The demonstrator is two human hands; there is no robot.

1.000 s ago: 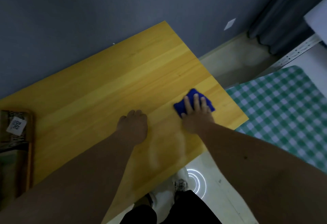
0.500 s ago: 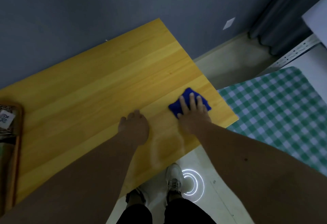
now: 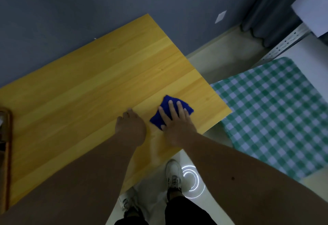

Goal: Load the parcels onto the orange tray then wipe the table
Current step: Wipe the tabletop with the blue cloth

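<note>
A: Your right hand is pressed flat, fingers spread, on the blue cloth, pinning it to the desk near the right end. It's a press, not a pinch.

B: And your left hand rests knuckles-up just beside the cloth, fingers curled under, gripping nothing that I can see.

A: Where's the load? Only a sliver of the orange tray shows at the far left edge, so I can't tell you what's sitting in it.

B: Here's the risk, I'd say: with only a flat palm on that cloth, a fast sweep could let it bunch and slide out from under you.

A: Or off the near edge, down by your shoes.

B: Also, a long stroke leftward could bump the tray. Ease off before you reach it.
</note>
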